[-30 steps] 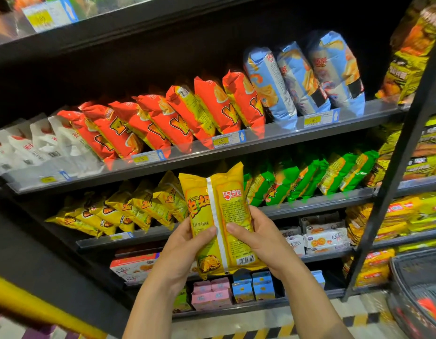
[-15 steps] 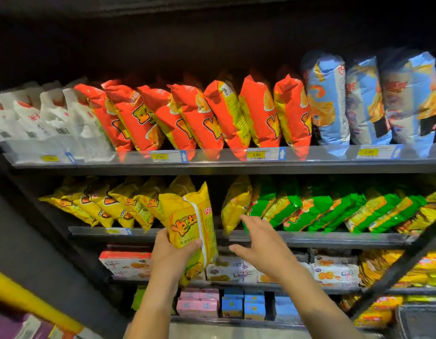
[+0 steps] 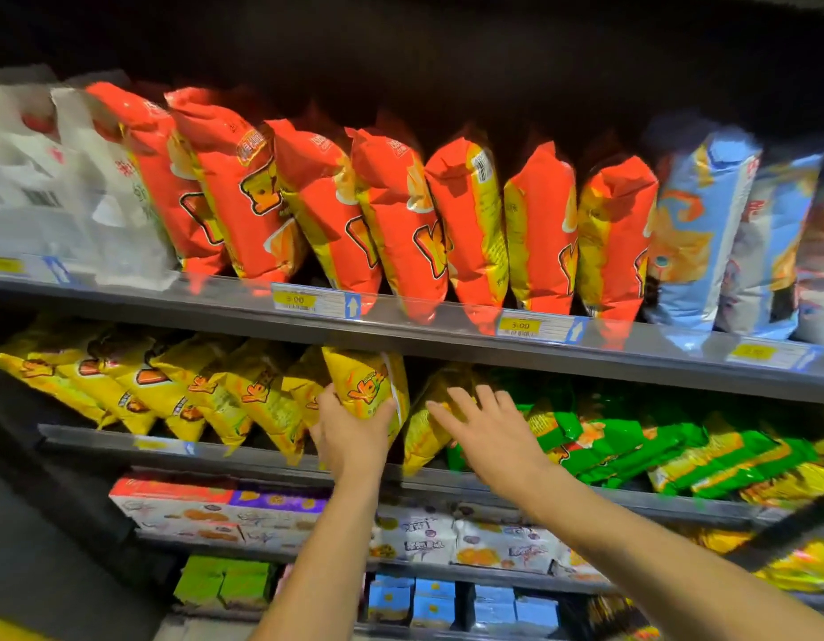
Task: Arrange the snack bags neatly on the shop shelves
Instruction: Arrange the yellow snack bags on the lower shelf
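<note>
Head view, motion blur throughout. Left hand point(image 3: 350, 439) grips the held yellow snack bag point(image 3: 366, 386) low on its body: thumb curled across the printed front, fingers point(image 3: 330, 394) wrapped round the left edge. The bag stands nearly upright at the front of the middle shelf point(image 3: 262, 458), its top just under the edge of the upper shelf point(image 3: 424, 337). It sits at the right end of the row of yellow bags point(image 3: 170, 390), which all lean left, touching the last of them. Right hand point(image 3: 491, 434) holds nothing, its fingers point(image 3: 465, 400) straight and spread, palm down. The fingertips lie over a leaning yellow bag point(image 3: 424, 437) just right of the held one; I cannot tell whether they actually touch it. Green bags point(image 3: 609, 444) fill the same shelf further right, lying tilted and overlapping. On the upper shelf: white bags point(image 3: 54, 192) at left, orange-red bags point(image 3: 401, 224) in the middle, standing and slanted left, and blue bags point(image 3: 696, 233) at right. Yellow price tags point(image 3: 308, 300) are clipped along that shelf's front. Below the middle shelf: printed flat boxes point(image 3: 206, 506); lower still, small green cartons point(image 3: 225, 585) and blue cartons point(image 3: 433, 603).
</note>
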### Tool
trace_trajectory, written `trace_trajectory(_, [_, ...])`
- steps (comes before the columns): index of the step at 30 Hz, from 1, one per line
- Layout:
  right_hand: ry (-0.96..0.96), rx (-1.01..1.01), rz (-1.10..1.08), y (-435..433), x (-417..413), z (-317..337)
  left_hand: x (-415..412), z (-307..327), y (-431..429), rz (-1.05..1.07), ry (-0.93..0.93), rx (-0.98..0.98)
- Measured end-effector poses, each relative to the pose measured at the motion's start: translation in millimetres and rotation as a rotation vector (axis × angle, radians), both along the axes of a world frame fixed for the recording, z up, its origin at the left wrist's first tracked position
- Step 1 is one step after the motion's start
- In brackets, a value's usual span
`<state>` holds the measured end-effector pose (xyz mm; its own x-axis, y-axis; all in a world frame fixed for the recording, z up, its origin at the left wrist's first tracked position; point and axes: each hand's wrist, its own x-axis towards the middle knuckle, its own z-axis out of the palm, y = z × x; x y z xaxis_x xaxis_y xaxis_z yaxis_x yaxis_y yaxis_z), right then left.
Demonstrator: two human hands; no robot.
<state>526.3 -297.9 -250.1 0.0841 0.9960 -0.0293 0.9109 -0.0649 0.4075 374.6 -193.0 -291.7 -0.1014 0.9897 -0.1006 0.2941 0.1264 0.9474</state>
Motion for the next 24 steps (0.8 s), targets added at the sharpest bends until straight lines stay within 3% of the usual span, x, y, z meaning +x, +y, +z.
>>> trace_trajectory(8, [0.005, -0.014, 0.008, 23.7, 7.5, -8.1, 29.3, -28.6, 17.1, 0.038, 0.051, 0.008])
trace_trajectory(24, [0.049, 0.317, 0.123, 21.7, 20.2, -16.4, 25.5, -46.7, 10.0, -0.008, 0.082, -0.088])
